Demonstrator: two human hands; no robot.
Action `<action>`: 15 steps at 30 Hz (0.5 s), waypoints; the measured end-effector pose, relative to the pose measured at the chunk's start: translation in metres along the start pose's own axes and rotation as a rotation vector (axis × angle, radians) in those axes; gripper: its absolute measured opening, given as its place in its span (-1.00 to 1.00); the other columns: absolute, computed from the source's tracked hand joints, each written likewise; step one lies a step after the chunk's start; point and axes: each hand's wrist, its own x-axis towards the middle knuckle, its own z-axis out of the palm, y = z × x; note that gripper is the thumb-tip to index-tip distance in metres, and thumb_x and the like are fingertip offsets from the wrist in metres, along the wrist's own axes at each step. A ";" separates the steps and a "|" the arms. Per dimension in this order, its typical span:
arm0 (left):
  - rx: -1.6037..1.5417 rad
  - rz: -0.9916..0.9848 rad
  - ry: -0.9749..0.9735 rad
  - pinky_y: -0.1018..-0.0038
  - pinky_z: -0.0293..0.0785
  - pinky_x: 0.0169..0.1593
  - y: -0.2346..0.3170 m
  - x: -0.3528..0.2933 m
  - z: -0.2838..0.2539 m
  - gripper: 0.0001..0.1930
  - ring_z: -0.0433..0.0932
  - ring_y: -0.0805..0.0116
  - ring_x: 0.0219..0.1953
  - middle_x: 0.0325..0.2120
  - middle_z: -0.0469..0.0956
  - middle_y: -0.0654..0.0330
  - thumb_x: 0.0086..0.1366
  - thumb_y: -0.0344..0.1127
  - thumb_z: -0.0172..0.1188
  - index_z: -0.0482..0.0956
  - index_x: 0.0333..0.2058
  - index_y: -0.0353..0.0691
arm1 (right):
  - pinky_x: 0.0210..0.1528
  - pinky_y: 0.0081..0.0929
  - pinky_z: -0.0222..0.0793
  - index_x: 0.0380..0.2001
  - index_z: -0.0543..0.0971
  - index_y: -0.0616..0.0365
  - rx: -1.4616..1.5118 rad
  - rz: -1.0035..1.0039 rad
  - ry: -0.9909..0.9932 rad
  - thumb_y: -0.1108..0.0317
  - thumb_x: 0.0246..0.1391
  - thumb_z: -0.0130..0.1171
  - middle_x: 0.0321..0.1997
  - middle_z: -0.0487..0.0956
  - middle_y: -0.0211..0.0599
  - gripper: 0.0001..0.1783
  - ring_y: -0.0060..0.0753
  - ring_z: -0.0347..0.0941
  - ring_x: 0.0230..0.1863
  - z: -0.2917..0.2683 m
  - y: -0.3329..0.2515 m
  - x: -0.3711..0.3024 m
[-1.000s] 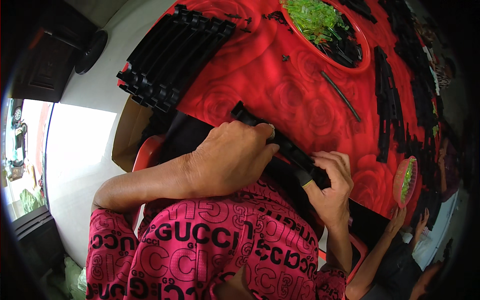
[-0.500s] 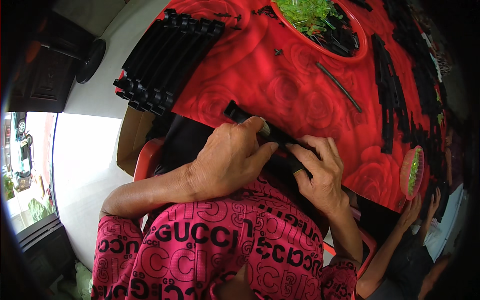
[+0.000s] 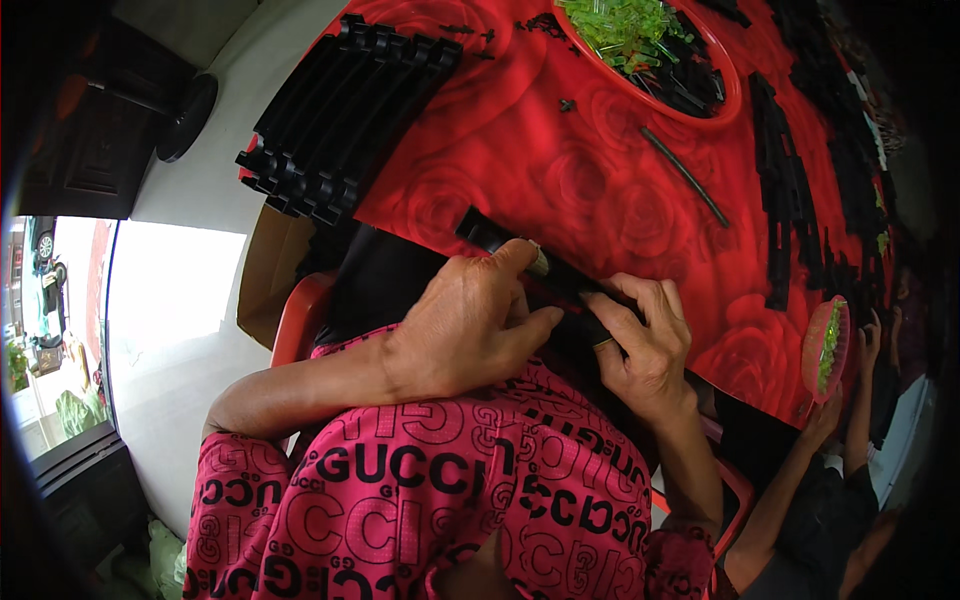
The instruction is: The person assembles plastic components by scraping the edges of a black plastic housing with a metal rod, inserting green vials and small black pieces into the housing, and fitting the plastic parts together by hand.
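"Between the left hand (image 3: 465,322) and the right hand (image 3: 648,345), what is being handled?"

"One black strip (image 3: 570,279), near the edge of the red table (image 3: 620,225). By the left hand it is being gripped, thumb uppermost. By the right hand it is being met with bent fingertips; whether it is being pinched there or only pressed cannot be told."

"How is this being done well?"

"Probably a steady left hold is being called for, with right-hand pressure being applied close to it, so that twisting is being avoided."

"And which way is it being pointed?"

"Its long axis is being slanted: one end is being aimed leftward and away from the body, just beyond the left fingers; the other is being hidden under the right hand, nearer the body."
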 end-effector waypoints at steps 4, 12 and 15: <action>0.153 0.284 0.006 0.45 0.47 -0.47 0.006 -0.008 -0.025 -0.63 0.62 0.50 -0.57 -0.62 0.63 0.17 0.32 -0.46 0.37 0.61 0.08 -0.38 | -0.29 -0.37 0.48 -0.20 0.79 0.06 0.005 -0.091 -0.085 0.64 -0.27 0.32 -0.13 0.61 -0.31 -0.54 -0.27 0.51 -0.23 -0.022 0.012 0.016; -0.134 0.140 -0.503 0.42 0.52 -0.25 -0.002 0.030 -0.041 -0.49 0.64 0.44 -0.33 -0.40 0.63 0.06 0.54 0.01 0.18 0.52 0.18 -0.34 | -0.07 -0.29 0.45 -0.24 0.81 -0.05 -0.075 -0.302 -0.156 0.47 -0.21 0.42 -0.04 0.66 -0.33 -0.64 -0.24 0.52 -0.08 -0.057 0.008 0.053; -0.325 -0.031 -0.360 0.42 0.45 -0.32 -0.002 0.022 -0.017 -0.47 0.50 0.46 -0.43 -0.45 0.49 0.27 0.62 0.12 0.00 0.47 0.15 -0.30 | 0.19 -0.16 0.34 -0.17 0.79 -0.05 -0.228 -0.250 -0.027 0.52 -0.15 0.36 0.04 0.66 -0.25 -0.61 -0.07 0.48 0.08 -0.052 0.011 0.059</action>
